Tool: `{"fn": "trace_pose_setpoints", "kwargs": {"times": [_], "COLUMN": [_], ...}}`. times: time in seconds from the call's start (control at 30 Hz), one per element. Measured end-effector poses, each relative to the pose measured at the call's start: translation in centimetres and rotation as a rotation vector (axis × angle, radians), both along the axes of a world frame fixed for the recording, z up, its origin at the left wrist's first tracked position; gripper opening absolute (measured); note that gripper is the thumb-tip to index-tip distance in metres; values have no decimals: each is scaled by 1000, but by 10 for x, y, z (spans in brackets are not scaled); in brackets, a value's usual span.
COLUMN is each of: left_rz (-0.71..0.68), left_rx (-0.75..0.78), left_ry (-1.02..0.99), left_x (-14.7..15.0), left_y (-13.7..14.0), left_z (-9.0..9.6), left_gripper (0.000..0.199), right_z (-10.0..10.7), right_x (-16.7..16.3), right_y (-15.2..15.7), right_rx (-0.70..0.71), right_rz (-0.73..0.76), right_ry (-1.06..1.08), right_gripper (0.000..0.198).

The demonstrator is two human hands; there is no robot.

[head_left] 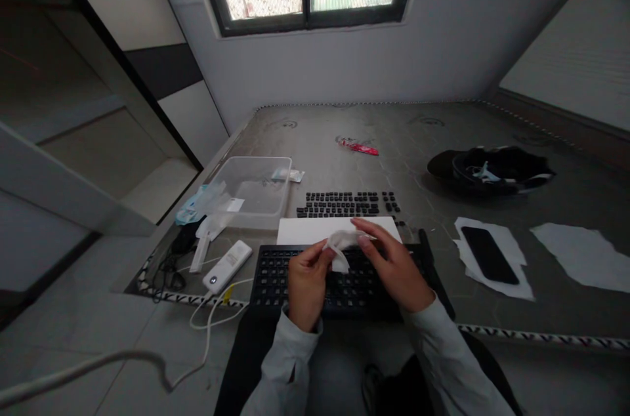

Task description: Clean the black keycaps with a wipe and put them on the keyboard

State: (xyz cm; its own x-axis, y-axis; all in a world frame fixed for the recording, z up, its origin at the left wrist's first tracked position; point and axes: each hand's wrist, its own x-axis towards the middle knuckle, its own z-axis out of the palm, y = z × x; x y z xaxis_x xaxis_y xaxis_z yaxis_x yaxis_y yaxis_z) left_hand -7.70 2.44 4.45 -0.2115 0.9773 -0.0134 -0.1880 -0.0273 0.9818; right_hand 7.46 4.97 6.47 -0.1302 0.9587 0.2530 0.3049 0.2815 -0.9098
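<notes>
Both hands hold a small crumpled white wipe (pixel 339 247) above a black keyboard frame (pixel 275 275) with its keycaps off. My left hand (pixel 306 285) pinches the wipe's lower left part. My right hand (pixel 396 265) grips its right end with fingers stretched over it. Behind the keyboard lies a white sheet (pixel 305 230), and beyond that the removed black keycaps (pixel 344 203) are laid out in rows.
A clear plastic tub (pixel 256 189) stands at the left, with a white device (pixel 227 265) and cables near the mat's front edge. A black phone (pixel 489 254) rests on white paper at the right. A dark cap (pixel 487 170) and a red wrapper (pixel 358 147) lie farther back.
</notes>
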Motion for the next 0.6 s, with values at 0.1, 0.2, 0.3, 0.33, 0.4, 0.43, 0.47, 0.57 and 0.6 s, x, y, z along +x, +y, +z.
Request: {"fn": "trace_pose_setpoints", "kwargs": {"times": [0.1, 0.2, 0.3, 0.33, 0.4, 0.43, 0.47, 0.57, 0.6], "left_rz": [-20, -25, -5, 8, 47, 65, 80, 106, 114], "left_rx": [14, -9, -28, -30, -37, -45, -52, -54, -49], "left_ry": [25, 29, 16, 22, 55, 78, 98, 137, 146], "left_x": [1, 3, 4, 4, 4, 4, 3, 2, 1], "left_y": [-2, -2, -2, -2, -1, -1, -1, -1, -1], "left_z": [3, 5, 3, 2, 0, -1, -1, 0, 1], "left_gripper": [33, 31, 29, 29, 28, 28, 27, 23, 21], "right_z": [-14, -21, -21, -20, -19, -18, -18, -20, -20], "right_x": [-3, -6, -8, -10, -13, -15, -18, -22, -23], "right_y": [3, 3, 2, 2, 1, 1, 1, 1, 1], "right_rx": [-171, -264, -302, -303, -303, -310, -321, -343, -345], "right_rz": [80, 13, 73, 93, 111, 116, 122, 178, 212], "right_ry": [119, 256, 352, 363, 348, 342, 342, 357, 349], "right_gripper": [40, 43, 49, 52, 47, 40, 33, 36, 36]}}
